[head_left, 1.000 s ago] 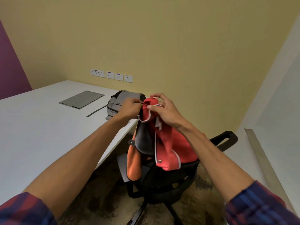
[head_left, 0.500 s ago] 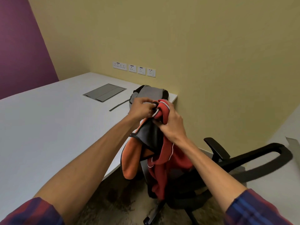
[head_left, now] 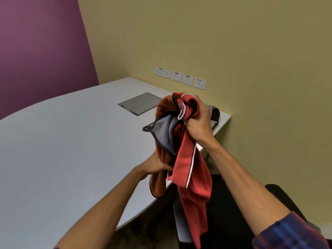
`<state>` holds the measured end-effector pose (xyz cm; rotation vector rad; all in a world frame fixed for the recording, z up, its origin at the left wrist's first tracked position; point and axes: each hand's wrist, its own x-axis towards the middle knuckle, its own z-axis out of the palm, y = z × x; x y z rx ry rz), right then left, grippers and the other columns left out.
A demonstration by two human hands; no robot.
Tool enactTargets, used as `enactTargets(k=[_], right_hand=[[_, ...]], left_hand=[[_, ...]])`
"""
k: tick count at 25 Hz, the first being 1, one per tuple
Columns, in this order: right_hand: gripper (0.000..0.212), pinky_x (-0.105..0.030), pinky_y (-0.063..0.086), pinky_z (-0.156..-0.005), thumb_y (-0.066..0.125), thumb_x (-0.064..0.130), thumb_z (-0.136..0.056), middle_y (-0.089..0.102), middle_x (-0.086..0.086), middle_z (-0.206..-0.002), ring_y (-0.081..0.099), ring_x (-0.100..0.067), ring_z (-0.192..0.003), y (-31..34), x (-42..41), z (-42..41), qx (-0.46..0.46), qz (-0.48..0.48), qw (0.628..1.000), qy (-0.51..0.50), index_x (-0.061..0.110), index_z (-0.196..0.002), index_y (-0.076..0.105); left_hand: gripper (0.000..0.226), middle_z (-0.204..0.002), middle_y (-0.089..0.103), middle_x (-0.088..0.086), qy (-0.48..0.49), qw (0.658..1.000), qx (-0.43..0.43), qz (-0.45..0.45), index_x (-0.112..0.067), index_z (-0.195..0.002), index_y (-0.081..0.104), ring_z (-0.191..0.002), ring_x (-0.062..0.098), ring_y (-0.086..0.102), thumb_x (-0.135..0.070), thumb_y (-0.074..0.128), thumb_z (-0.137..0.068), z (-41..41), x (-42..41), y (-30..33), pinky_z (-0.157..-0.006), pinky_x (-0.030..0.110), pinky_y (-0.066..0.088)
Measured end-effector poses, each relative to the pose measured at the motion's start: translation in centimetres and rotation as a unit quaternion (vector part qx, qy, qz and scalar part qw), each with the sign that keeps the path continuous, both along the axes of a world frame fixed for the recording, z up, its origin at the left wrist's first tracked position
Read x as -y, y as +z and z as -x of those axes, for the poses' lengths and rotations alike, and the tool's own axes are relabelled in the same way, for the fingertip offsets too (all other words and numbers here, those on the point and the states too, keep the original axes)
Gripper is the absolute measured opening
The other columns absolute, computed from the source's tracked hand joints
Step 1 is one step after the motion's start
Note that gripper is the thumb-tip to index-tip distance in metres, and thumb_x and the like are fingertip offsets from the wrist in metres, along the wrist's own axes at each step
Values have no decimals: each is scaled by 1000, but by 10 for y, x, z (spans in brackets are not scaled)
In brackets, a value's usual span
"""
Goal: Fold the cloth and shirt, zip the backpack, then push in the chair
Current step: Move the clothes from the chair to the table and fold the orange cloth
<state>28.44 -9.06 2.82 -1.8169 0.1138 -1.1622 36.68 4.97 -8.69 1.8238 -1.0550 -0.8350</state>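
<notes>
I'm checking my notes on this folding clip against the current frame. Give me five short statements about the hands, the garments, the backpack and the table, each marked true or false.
1. The right hand grips the bunched top of the red shirt. True.
2. The shirt lies folded flat on the table. False: it hangs from the right hand, unfolded.
3. The left hand is at the orange and grey cloth, lower than the right hand. True.
4. The backpack is on the chair. False: it sits on the table by the wall.
5. Wall sockets sit above the table. True.
</notes>
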Motion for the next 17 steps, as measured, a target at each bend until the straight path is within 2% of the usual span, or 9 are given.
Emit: enactTargets(k=[2,3,6,8,10,13,15,17], right_hand=[[26,-47,51,-94,67,-2,-82,70,-3,-105,66,-23,-104,11,-5,-23,25,5,999,34,7,-106,67],[26,-47,50,-95,67,-3,-82,70,-5,-106,66,-24,-104,14,-4,-37,36,5,998,41,5,-107,66],[30,-41,51,-95,64,-7,-78,69,-3,-103,66,-20,-103,20,9,-63,74,-24,996,36,4,-106,65],[38,-39,52,-94,63,-12,-73,69,-3,-103,65,-19,-101,18,19,-83,75,-32,997,16,3,-108,64],[41,-43,52,-95,65,-14,-71,69,-7,-104,65,-22,-101,10,17,-107,69,-42,997,0,1,-110,65],[43,-48,52,-93,65,-14,-69,69,-10,-104,65,-25,-100,6,0,-156,61,-71,995,-31,2,-109,64],[40,-47,53,-91,68,-7,-69,68,-8,-100,65,-25,-95,7,-19,-197,60,-103,992,-35,7,-107,64],[42,-40,53,-91,75,2,-71,69,-1,-101,66,-19,-95,4,-38,-232,41,-127,990,-40,18,-107,62]], left_hand=[[63,-118,57,-2,90,993,-30,68,-12,-137,43,-98,2,56,5,66,-81,-3,20,7,-80,10,51],[55,-114,58,-2,143,985,-21,94,-14,-133,47,-97,1,56,6,61,-84,-13,27,10,-78,11,51],[31,-103,66,2,275,952,-19,135,-19,-111,61,-93,15,62,-2,60,-84,-56,31,25,-83,35,53],[20,-96,70,5,330,935,-1,127,-22,-95,66,-90,21,65,-12,61,-79,-100,21,37,-83,43,55],[28,-96,72,3,349,926,47,138,-25,-92,70,-91,21,67,-18,57,-68,-146,0,53,-83,44,56],[46,-95,72,4,356,911,136,159,-19,-100,73,-89,22,67,-18,47,-62,-214,-32,84,-75,36,54],[47,-94,72,7,378,899,157,158,-17,-100,72,-84,22,64,-19,46,-62,-265,-51,101,-72,36,51],[46,-92,71,10,374,903,157,142,-18,-99,70,-78,26,62,-15,44,-61,-308,-67,108,-68,38,50]])
